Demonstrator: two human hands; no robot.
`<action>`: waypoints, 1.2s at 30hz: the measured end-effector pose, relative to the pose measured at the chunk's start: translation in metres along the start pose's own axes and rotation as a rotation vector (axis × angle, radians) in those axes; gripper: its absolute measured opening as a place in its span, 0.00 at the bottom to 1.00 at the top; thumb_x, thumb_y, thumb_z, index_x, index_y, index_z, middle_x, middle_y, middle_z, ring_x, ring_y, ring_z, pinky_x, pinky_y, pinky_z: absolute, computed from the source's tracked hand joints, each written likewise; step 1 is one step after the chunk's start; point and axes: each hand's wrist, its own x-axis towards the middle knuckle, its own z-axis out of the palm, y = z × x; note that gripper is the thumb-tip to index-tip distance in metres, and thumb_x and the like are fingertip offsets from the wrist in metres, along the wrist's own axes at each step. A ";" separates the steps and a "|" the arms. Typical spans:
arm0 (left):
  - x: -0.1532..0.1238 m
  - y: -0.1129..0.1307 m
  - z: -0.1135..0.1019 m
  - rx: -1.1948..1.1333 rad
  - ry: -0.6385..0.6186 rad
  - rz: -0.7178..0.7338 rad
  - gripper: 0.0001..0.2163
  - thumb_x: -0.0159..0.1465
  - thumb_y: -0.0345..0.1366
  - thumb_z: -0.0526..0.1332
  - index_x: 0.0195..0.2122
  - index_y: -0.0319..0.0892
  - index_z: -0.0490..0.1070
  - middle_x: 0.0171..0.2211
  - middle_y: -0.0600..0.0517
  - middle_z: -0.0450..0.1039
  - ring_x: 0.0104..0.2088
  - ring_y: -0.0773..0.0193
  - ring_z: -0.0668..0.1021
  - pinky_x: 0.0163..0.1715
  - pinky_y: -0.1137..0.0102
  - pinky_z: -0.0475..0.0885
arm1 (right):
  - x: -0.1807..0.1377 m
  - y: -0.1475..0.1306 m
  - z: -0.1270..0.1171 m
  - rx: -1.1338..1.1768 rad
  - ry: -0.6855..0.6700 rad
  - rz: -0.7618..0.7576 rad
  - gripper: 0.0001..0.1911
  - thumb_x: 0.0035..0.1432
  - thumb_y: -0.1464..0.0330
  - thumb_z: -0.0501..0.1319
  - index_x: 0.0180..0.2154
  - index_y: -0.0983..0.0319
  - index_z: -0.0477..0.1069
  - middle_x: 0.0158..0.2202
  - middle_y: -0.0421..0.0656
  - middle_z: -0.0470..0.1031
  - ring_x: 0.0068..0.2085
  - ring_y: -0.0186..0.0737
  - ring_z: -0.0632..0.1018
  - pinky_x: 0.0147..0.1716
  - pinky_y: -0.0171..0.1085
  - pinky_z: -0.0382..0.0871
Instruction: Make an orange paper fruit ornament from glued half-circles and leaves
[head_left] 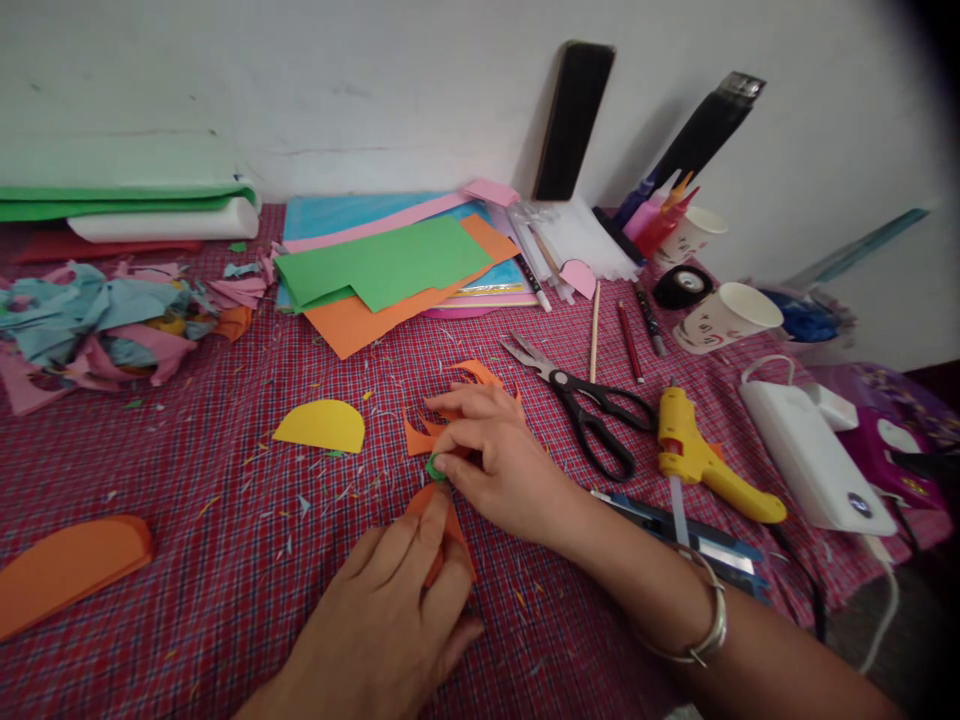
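Note:
My right hand [491, 455] pinches a small green paper piece [433, 466] between thumb and forefinger. Directly below it, my left hand [409, 590] has its fingers curled over an orange paper piece [456, 535], with a fingertip close to the green bit. Most of that orange piece is hidden by the fingers. Orange paper scraps with curved, pointed edges [421, 437] lie beside and partly under my right hand. To the left rests a yellow half-round paper [322, 425]. Black-handled scissors [574, 390] lie open to the right of my hands.
Stacked orange half-rounds [75, 570] lie at left, below crumpled paper scraps [112, 320]. Coloured sheets [390, 265] are stacked at the back. A yellow glue gun [701, 460], a cutter [720, 555], paper cups [731, 318] and a white power bank [814, 455] stand or lie at right.

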 end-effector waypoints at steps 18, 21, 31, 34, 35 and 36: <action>-0.001 0.002 0.001 0.087 0.086 0.042 0.13 0.68 0.32 0.50 0.44 0.37 0.74 0.49 0.35 0.77 0.41 0.51 0.81 0.34 0.61 0.77 | -0.008 -0.001 -0.009 -0.151 -0.122 -0.137 0.14 0.60 0.78 0.57 0.32 0.57 0.79 0.55 0.40 0.74 0.63 0.45 0.64 0.65 0.52 0.43; -0.007 0.002 0.000 0.139 0.051 0.064 0.14 0.69 0.31 0.50 0.49 0.36 0.73 0.52 0.35 0.75 0.46 0.50 0.80 0.38 0.61 0.78 | -0.009 -0.001 -0.009 -0.167 -0.116 -0.153 0.14 0.61 0.77 0.57 0.33 0.57 0.79 0.56 0.40 0.73 0.64 0.46 0.62 0.65 0.52 0.41; -0.022 0.013 -0.007 0.147 -0.044 0.072 0.18 0.66 0.25 0.49 0.49 0.39 0.75 0.59 0.41 0.70 0.50 0.44 0.78 0.42 0.57 0.79 | -0.009 -0.002 -0.010 -0.189 -0.162 -0.131 0.11 0.59 0.75 0.59 0.33 0.57 0.79 0.57 0.41 0.73 0.64 0.49 0.62 0.65 0.55 0.39; -0.023 0.014 -0.007 0.139 -0.065 0.088 0.18 0.64 0.24 0.50 0.49 0.40 0.75 0.62 0.47 0.66 0.53 0.43 0.76 0.45 0.57 0.78 | -0.008 -0.004 -0.011 -0.202 -0.194 -0.105 0.12 0.58 0.77 0.58 0.33 0.58 0.79 0.58 0.42 0.72 0.65 0.50 0.62 0.65 0.56 0.40; -0.023 0.013 -0.007 0.135 -0.055 0.106 0.17 0.64 0.25 0.51 0.49 0.41 0.75 0.62 0.48 0.66 0.53 0.43 0.76 0.45 0.57 0.79 | -0.008 -0.005 -0.011 -0.205 -0.195 -0.107 0.12 0.58 0.77 0.58 0.33 0.59 0.79 0.58 0.43 0.72 0.65 0.49 0.61 0.65 0.56 0.40; -0.023 0.012 -0.006 0.133 -0.047 0.123 0.17 0.65 0.25 0.52 0.49 0.41 0.75 0.62 0.48 0.67 0.53 0.43 0.76 0.45 0.57 0.79 | -0.008 -0.005 -0.010 -0.204 -0.194 -0.107 0.12 0.58 0.77 0.58 0.34 0.59 0.79 0.58 0.43 0.72 0.65 0.49 0.61 0.65 0.55 0.40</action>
